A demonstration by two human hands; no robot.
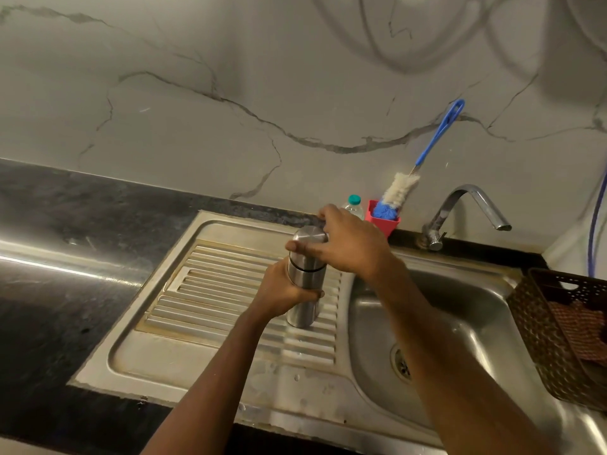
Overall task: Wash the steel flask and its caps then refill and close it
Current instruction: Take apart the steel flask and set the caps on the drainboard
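A steel flask (303, 310) stands upright on the ribbed drainboard (230, 290) of the steel sink. My left hand (282, 287) grips its body around the middle. My right hand (348, 244) wraps over the steel outer cap (307, 239) at the top, thumb on the near side. A dark seam ring shows just below the cap. The flask's base rests on the ribs.
The sink basin (437, 310) with its drain lies to the right, the tap (466, 208) behind it. A red holder (386, 224) with a blue-handled bottle brush (427, 152) and a small plastic bottle (354, 206) stand at the back. A brown basket (538, 333) sits at right. Dark countertop (65, 257) at left.
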